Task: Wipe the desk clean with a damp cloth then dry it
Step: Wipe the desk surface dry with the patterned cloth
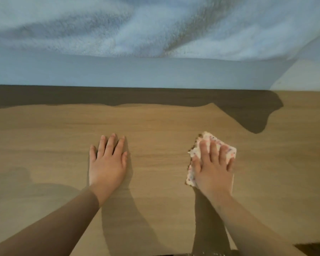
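A light brown wooden desk (155, 126) fills the lower two thirds of the head view. My right hand (212, 165) lies flat on a folded white cloth with small red and blue specks (227, 148), pressing it onto the desk right of centre with straight fingers. The cloth sticks out beyond my fingertips and beside my thumb; the rest is hidden under my palm. My left hand (107, 163) rests flat on the bare desk, fingers straight and slightly spread, about a hand's width left of the cloth.
A pale blue wall (137, 72) rises along the desk's far edge. A fluffy white fabric (155, 24) hangs close above it across the top of the view and casts a dark shadow along the back of the desk.
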`<state>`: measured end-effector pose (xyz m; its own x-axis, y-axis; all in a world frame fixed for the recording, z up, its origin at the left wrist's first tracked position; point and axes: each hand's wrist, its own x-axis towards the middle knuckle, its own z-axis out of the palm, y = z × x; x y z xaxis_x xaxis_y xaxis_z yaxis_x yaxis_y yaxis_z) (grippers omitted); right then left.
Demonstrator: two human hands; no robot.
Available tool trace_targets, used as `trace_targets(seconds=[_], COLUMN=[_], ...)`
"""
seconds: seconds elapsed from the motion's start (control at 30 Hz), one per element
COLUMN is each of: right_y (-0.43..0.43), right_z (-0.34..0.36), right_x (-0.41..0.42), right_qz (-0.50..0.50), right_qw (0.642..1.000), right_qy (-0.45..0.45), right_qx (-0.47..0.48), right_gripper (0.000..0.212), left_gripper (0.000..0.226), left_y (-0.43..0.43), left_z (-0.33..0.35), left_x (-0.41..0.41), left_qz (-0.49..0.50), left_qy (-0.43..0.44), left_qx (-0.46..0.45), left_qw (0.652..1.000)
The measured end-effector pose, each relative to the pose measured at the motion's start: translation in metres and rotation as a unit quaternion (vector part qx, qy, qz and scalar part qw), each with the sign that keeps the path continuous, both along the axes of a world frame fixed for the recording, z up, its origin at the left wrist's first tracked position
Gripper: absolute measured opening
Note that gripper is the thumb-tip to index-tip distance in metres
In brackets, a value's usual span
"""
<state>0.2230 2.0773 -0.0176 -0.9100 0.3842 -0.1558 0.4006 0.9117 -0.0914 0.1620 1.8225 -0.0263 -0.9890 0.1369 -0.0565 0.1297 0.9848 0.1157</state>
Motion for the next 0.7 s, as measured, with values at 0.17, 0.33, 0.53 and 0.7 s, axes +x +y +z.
trace_targets(seconds=[0.17,0.33,0.53,0.7], right_y=[-0.088,0.001,-0.041,-0.087], right_z=[-0.003,-0.007,0.000,0.007], right_x=[0.050,0.036,0.052,0.091], right_qz=[0.317,0.151,0.113,0.371], right_qw=[0.948,0.987,0.993,0.928], right_qy=[0.030,0.028,0.045,0.014], right_qx=[-0.022,0.042,-0.007,-0.031], right_gripper=[0.052,0.062,0.056,0.052], left_gripper=[0.065,0.062,0.061,0.057], left_y=[-0.009,-0.020,-0.025,-0.036], left_z=[-0.006,-0.004,-0.008,-0.008], left_x=[0.032,0.062,0.083,0.090], left_qz=[-0.063,-0.106,-0.113,-0.146], left_qy=[0.007,0.008,0.012,0.018], left_qx=[-0.009,-0.031,-0.037,-0.036], left_qw=[0.998,0.994,0.993,0.988])
